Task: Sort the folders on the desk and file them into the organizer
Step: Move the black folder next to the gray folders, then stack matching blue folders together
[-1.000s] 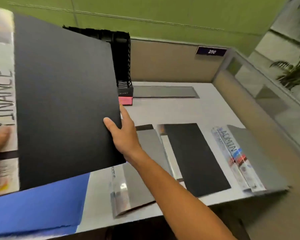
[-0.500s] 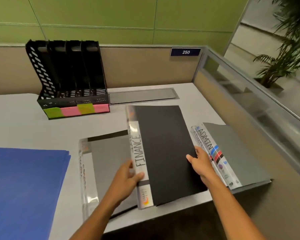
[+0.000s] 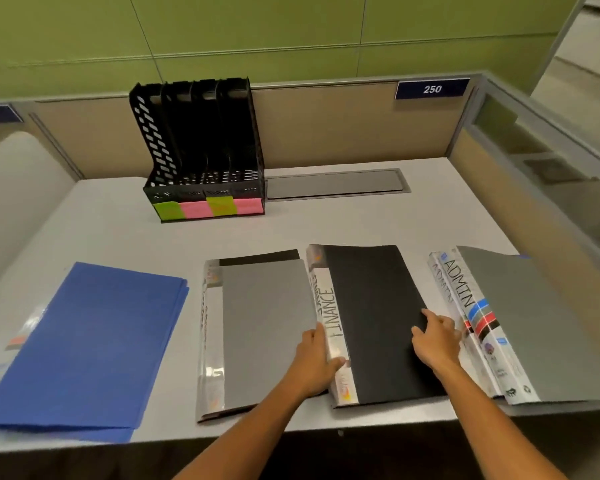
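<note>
Scanning from the left, I see a stack of blue folders (image 3: pixel 84 344) lying flat on the desk (image 3: pixel 222 230), fanned a little at the far corner, with a strip of something clear and orange peeking out from under its left edge. Behind and to the right of it the black organizer (image 3: pixel 201 147) stands upright against the partition, its four slots empty, with green and pink sticky notes (image 3: pixel 208 207) alternating along its front lip.

Next comes a grey folder (image 3: pixel 264 327) lying flat, a clear spine along its left side and a black one showing beneath its far edge.

My left hand (image 3: pixel 317 362) reaches in from the bottom, forearm angled up and to the right. It lies over the near right corner of the grey folder, with the thumb and fingertips pressed against the white spine of the FINANCE folder (image 3: pixel 371 320); the hand is loosely curled against that edge, not closed around it.

The FINANCE folder is black, flat on the desk, touching the grey one on its left, its near edge close to the desk's front.

My right hand (image 3: pixel 437 341) comes in from the lower right, palm down, fingers spread and resting on the folder's right edge, pressing rather than gripping.

Just beside it lie two grey ADMIN folders (image 3: pixel 520 323), stacked and overlapping, reaching the desk's right edge. A "250" plate (image 3: pixel 432 89) sits on the partition behind.
</note>
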A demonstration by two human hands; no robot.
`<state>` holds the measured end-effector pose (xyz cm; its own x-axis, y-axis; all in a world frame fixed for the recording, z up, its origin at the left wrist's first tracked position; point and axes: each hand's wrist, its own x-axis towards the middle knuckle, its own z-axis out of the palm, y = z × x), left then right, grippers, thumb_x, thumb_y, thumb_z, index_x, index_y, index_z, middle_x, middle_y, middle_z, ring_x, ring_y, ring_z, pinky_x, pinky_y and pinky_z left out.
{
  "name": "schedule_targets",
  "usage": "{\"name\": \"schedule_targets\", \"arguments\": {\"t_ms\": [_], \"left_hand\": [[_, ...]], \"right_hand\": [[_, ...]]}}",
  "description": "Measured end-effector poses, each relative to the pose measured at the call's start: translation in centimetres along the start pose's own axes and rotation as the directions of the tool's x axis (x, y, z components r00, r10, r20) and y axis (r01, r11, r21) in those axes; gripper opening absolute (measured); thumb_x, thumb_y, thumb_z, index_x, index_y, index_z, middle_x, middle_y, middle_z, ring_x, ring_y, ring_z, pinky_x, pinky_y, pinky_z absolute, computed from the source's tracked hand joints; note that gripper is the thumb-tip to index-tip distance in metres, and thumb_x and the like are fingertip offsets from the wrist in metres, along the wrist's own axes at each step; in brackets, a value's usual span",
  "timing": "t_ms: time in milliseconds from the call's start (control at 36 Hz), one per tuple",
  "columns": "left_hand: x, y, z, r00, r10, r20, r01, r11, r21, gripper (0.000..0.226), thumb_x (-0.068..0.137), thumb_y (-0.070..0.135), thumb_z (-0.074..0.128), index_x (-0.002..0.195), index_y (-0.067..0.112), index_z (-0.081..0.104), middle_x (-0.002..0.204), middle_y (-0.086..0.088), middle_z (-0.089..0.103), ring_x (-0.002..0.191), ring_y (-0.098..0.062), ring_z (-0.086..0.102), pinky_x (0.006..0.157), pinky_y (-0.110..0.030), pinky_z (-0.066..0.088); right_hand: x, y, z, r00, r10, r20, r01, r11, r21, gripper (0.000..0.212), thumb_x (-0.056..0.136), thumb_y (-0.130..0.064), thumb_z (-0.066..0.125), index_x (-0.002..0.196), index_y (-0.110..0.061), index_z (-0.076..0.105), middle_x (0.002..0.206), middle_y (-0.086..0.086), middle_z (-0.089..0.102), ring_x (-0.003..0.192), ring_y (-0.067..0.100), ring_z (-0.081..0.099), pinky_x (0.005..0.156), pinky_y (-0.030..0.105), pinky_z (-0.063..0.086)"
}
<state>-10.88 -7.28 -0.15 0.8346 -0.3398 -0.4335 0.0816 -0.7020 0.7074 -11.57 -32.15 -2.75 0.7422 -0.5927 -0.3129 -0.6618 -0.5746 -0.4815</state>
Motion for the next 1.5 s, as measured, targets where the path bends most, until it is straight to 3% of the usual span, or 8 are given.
{"name": "schedule_targets", "arguments": {"t_ms": [361, 528, 611, 750, 944, 1083, 1361, 1500], "left_hand": [[-0.8, -4.2, -1.8, 0.964, 0.051, -0.259, 0.008, 0.975, 0.222, 0.072, 0.096, 0.053, 0.054, 0.155, 0.031, 0.018, 0.163, 0.004, 0.019, 0.15, -0.019, 0.02, 0.122, -0.039, 0.019], [-1.1, -7.6, -3.7, 0.961, -0.019, -0.275, 0.171, 0.825, 0.539, 0.092, 0.091, 0.071, 0.04, 0.158, 0.027, -0.005, 0.167, -0.004, -0.012, 0.151, -0.034, -0.02, 0.121, -0.055, -0.012], [-1.2, -9.0, -4.1, 0.955, -0.061, -0.29, 0.229, 0.774, 0.591, 0.103, 0.081, 0.086, 0.027, 0.156, 0.029, -0.016, 0.163, -0.006, -0.026, 0.146, -0.038, -0.03, 0.112, -0.058, -0.022], [-2.4, -10.6, -6.1, 0.877, -0.064, -0.476, 0.302, 0.845, 0.442, 0.112, 0.064, 0.092, -0.009, 0.158, 0.03, -0.009, 0.165, -0.003, -0.02, 0.15, -0.034, -0.024, 0.115, -0.054, -0.017], [-5.4, -13.9, -11.2, 0.769, -0.214, -0.602, 0.423, 0.877, 0.228, 0.094, 0.09, 0.073, 0.037, 0.16, 0.022, 0.002, 0.168, -0.005, -0.005, 0.153, -0.034, -0.009, 0.123, -0.053, 0.002], [-8.2, -17.4, -15.6, 0.695, -0.247, -0.675, 0.465, 0.871, 0.161, 0.092, 0.091, 0.069, 0.045, 0.159, 0.02, 0.007, 0.167, -0.007, 0.004, 0.153, -0.034, 0.0, 0.124, -0.052, 0.012], [-13.9, -27.1, -28.1, 0.516, -0.361, -0.777, 0.605, 0.795, 0.032, 0.102, 0.084, 0.068, 0.059, 0.157, 0.01, 0.017, 0.164, -0.016, 0.017, 0.151, -0.041, 0.012, 0.121, -0.053, 0.017], [-15.5, -33.0, -33.3, 0.51, -0.468, -0.721, 0.595, 0.798, -0.097, 0.112, 0.076, 0.073, 0.065, 0.157, 0.011, 0.018, 0.163, -0.016, 0.023, 0.149, -0.038, 0.022, 0.119, -0.053, 0.026]], "right_hand": [[0.1, -1.2, 1.7, 0.999, -0.038, 0.015, 0.038, 0.999, 0.003, 0.068, 0.089, -0.006, 0.061, 0.151, -0.022, 0.041, 0.161, 0.013, 0.025, 0.149, 0.036, 0.023, 0.122, 0.053, 0.021], [-0.3, -1.2, 3.3, 0.995, -0.094, 0.041, 0.097, 0.991, -0.09, 0.071, 0.096, -0.053, 0.056, 0.155, -0.024, 0.031, 0.165, 0.015, 0.015, 0.152, 0.037, 0.01, 0.123, 0.057, 0.012], [-0.5, -1.3, 3.5, 0.996, -0.086, 0.015, 0.087, 0.993, -0.075, 0.072, 0.095, -0.052, 0.059, 0.155, -0.022, 0.032, 0.165, 0.016, 0.014, 0.153, 0.038, 0.008, 0.123, 0.057, 0.009], [-2.4, -3.7, 3.9, 0.944, -0.298, -0.145, 0.314, 0.944, 0.1, 0.063, 0.092, -0.027, 0.068, 0.149, -0.017, 0.041, 0.163, 0.014, 0.022, 0.153, 0.036, 0.009, 0.121, 0.058, 0.017], [-9.9, -12.3, 6.7, 0.797, -0.601, -0.052, 0.549, 0.687, 0.475, 0.057, 0.095, -0.018, 0.067, 0.145, -0.026, 0.042, 0.151, -0.003, 0.037, 0.138, 0.02, 0.04, 0.111, 0.047, 0.044], [-16.1, -18.8, 9.9, 0.721, -0.645, 0.254, 0.376, 0.672, 0.638, 0.056, 0.096, -0.022, 0.065, 0.145, -0.034, 0.039, 0.144, -0.008, 0.042, 0.125, 0.013, 0.049, 0.1, 0.03, 0.048], [-25.5, -26.9, 18.0, 0.539, -0.44, 0.718, 0.102, 0.88, 0.463, 0.075, 0.099, -0.032, 0.063, 0.158, -0.028, 0.016, 0.163, 0.0, 0.027, 0.145, 0.025, 0.037, 0.113, 0.042, 0.037], [-27.9, -29.0, 22.0, 0.558, -0.405, 0.725, 0.017, 0.878, 0.478, 0.05, 0.096, -0.015, 0.062, 0.131, -0.036, 0.033, 0.124, -0.017, 0.051, 0.104, 0.004, 0.055, 0.092, 0.024, 0.044]]}}
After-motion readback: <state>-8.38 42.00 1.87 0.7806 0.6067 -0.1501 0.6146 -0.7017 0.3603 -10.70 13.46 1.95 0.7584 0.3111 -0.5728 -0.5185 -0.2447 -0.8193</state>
